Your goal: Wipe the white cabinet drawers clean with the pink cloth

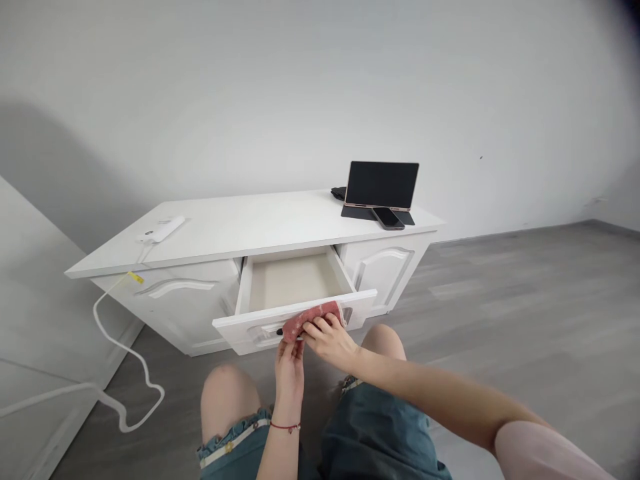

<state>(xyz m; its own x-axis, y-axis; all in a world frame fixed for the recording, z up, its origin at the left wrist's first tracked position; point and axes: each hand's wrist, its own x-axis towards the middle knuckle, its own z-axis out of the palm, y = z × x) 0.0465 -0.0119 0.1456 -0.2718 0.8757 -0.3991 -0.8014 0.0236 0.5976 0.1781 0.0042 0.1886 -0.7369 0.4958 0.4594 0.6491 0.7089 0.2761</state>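
Observation:
A red patterned cloth (311, 319) lies folded against the front of a pulled-out white drawer (295, 313). My right hand (330, 341) presses and grips the cloth, its fingers bent over the lower right part. Just below the cloth's left end is my left hand (290, 363), fingers pointing up and closed on its lower edge. The tip of a dark drawer handle (280, 331) shows at the cloth's left; the rest is covered. Inside, the drawer's pale bottom (295, 279) is visible.
The drawer sits in a white cabinet (240, 223). On top are a tablet on a stand (383, 185), a phone (387, 219), a black item (339, 193) and a white power strip (167, 229). A white cable (135, 357) hangs at the left. My knees flank the drawer.

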